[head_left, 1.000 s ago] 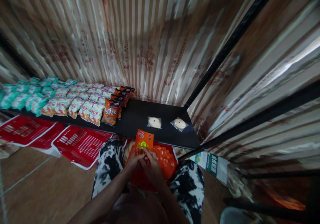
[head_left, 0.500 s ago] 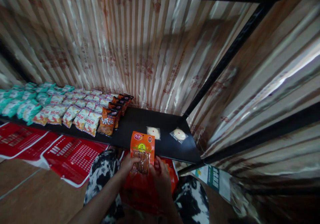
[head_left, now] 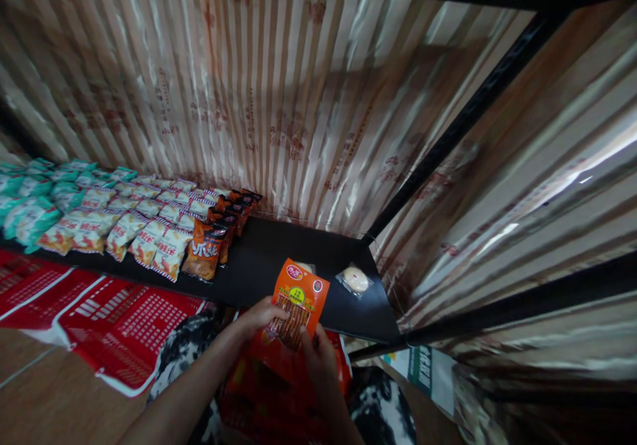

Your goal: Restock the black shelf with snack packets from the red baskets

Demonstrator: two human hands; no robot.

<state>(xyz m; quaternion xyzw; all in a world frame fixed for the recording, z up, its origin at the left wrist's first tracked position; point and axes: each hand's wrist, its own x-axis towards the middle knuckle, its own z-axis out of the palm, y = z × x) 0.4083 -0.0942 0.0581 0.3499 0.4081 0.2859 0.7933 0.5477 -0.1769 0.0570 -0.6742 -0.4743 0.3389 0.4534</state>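
Between both hands I hold an orange snack packet (head_left: 300, 294), with brown strips showing through its clear window. My left hand (head_left: 259, 319) pinches its left edge, thumb across the front. On the lower right edge, my right hand (head_left: 318, 352) is closed, its thumb on the window. The packet tilts to the right above the front edge of a black shelf (head_left: 263, 249). Behind its top edge, a pale round item in clear wrap is mostly hidden. A second wrapped round item (head_left: 355, 278) lies near the shelf's right end. Below my hands is a red-orange bag (head_left: 279, 392).
Left along the shelf stand rows of orange-black snack bags (head_left: 204, 249), white snack bags (head_left: 169, 249) and teal snack bags (head_left: 34, 219). Red baskets (head_left: 134, 325) sit at lower left. A black post (head_left: 448, 133) rises at the right, before a striped curtain (head_left: 293, 100).
The packet has moved slightly right and tilted clockwise, now covering most of the nearer round item. Both hands keep hold of it. The view has shifted a little.
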